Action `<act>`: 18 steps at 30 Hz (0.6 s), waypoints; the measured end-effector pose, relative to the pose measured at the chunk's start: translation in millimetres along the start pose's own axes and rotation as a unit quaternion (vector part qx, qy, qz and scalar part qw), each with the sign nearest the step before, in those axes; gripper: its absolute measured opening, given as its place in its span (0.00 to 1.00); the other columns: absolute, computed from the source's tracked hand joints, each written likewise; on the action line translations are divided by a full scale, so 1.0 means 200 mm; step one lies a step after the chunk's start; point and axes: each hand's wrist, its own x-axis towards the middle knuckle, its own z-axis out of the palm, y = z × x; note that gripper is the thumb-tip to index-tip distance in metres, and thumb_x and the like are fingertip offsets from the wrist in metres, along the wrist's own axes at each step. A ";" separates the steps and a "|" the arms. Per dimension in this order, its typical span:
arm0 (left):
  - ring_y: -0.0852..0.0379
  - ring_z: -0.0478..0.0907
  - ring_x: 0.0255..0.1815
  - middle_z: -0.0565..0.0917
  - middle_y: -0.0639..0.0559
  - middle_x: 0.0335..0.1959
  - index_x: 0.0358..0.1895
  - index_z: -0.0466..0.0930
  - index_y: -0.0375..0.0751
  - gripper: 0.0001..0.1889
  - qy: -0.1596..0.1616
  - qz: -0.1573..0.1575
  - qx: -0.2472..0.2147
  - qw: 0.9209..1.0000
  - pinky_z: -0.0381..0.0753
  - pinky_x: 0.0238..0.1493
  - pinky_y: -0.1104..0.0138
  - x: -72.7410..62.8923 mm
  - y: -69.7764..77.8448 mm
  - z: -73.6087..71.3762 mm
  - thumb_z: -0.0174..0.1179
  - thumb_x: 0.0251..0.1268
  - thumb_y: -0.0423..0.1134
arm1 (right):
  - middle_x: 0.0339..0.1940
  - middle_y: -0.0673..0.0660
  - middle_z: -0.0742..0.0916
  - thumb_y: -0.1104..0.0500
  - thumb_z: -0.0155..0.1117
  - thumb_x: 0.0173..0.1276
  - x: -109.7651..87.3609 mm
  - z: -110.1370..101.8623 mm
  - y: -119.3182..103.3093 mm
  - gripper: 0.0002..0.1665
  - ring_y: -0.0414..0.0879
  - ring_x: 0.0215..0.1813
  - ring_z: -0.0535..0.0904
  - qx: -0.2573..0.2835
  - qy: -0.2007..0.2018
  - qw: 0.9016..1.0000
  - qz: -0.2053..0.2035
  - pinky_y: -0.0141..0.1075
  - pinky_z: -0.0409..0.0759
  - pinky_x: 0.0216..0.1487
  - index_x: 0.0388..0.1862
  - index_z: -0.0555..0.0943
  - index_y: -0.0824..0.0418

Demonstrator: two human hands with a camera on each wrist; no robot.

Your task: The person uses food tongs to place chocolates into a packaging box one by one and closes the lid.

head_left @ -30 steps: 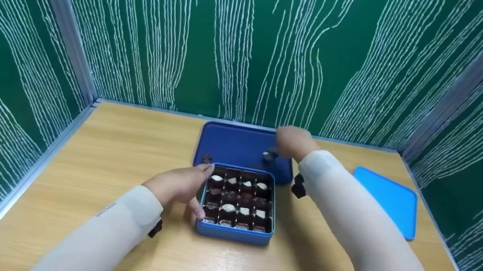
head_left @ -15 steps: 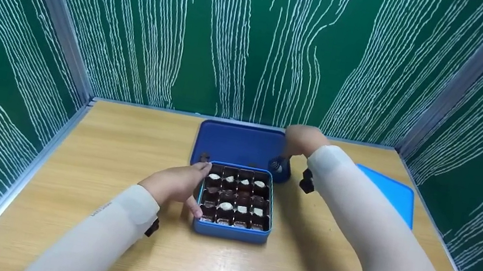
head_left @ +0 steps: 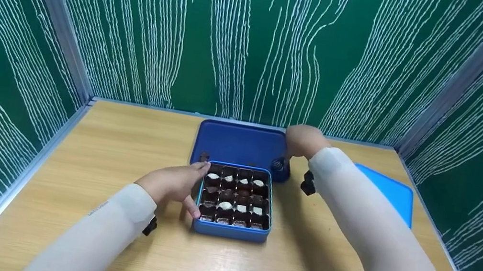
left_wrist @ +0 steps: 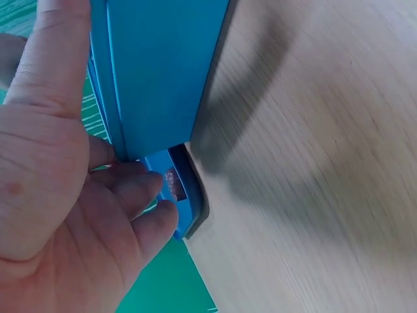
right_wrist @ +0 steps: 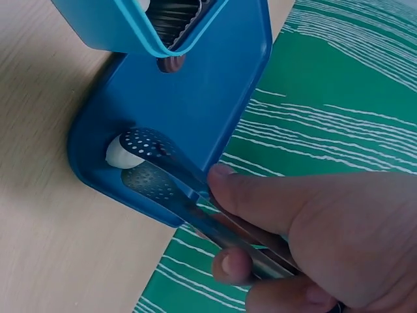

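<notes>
My left hand [head_left: 173, 183] holds the left side of a blue box [head_left: 230, 232], thumb at its near corner, fingers at the far one. A compartmented dark insert in the box has white and dark chocolates in its cells. My right hand [right_wrist: 345, 222] grips metal tongs [right_wrist: 179, 171] with perforated heads, pointing down into the dark blue tray [right_wrist: 195, 98]. Right at the tong heads is a rounded white chocolate [right_wrist: 119, 155], near the tray's corner. One head overlaps it in the right wrist view; the heads stand slightly apart.
Dark chocolates [head_left: 204, 156] lie on the tray behind the box, one by the box's far left corner. A light blue lid [head_left: 389, 195] lies at the right, partly behind my right forearm. Green panels [head_left: 278, 54] with white lines enclose the wooden table [head_left: 123, 146].
My right hand has moved right with the tongs, bringing them to the tray's near right corner, and then stays almost still. My left hand keeps its place on the box.
</notes>
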 end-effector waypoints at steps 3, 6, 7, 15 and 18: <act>0.35 0.42 0.98 0.37 0.46 0.99 0.96 0.35 0.49 0.81 -0.003 0.000 -0.006 1.000 0.48 0.97 0.41 0.00 0.00 0.00 0.89 0.46 0.54 | 0.52 0.64 0.95 0.43 0.83 0.74 -0.04 -0.04 -0.02 0.30 0.56 0.49 0.89 0.006 0.017 1.000 -0.014 0.54 0.93 0.61 0.56 0.90 0.68; 0.35 0.40 0.98 0.36 0.47 0.99 0.96 0.34 0.50 0.81 -0.004 -0.005 -0.013 1.000 0.44 0.97 0.41 -0.01 0.01 0.00 0.88 0.44 0.53 | 0.39 0.58 0.93 0.39 0.79 0.77 -0.10 -0.10 -0.08 0.27 0.51 0.38 0.84 0.017 0.041 0.998 -0.037 0.47 0.91 0.46 0.44 0.89 0.63; 0.36 0.39 0.98 0.35 0.48 0.99 0.96 0.34 0.50 0.81 -0.006 -0.009 -0.018 1.000 0.43 0.97 0.41 -0.01 0.01 0.00 0.88 0.44 0.52 | 0.33 0.55 0.90 0.37 0.77 0.78 -0.13 -0.12 -0.11 0.27 0.49 0.34 0.82 0.022 0.047 0.998 -0.046 0.45 0.87 0.41 0.38 0.87 0.60; 0.37 0.35 0.98 0.33 0.48 0.99 0.96 0.31 0.51 0.81 -0.002 -0.011 -0.017 1.000 0.41 0.98 0.42 -0.02 0.02 0.00 0.90 0.51 0.51 | 0.13 0.42 0.72 0.30 0.75 0.77 -0.35 -0.24 -0.39 0.37 0.39 0.20 0.66 -0.009 0.071 0.976 -0.207 0.33 0.70 0.24 0.14 0.78 0.48; 0.38 0.33 0.99 0.33 0.48 0.99 0.96 0.31 0.52 0.81 -0.001 -0.008 -0.041 0.999 0.38 0.98 0.43 -0.02 0.02 0.00 0.91 0.51 0.48 | 0.17 0.44 0.81 0.34 0.79 0.74 -0.40 -0.23 -0.51 0.29 0.40 0.21 0.71 -0.039 0.069 0.965 -0.249 0.34 0.75 0.25 0.21 0.88 0.51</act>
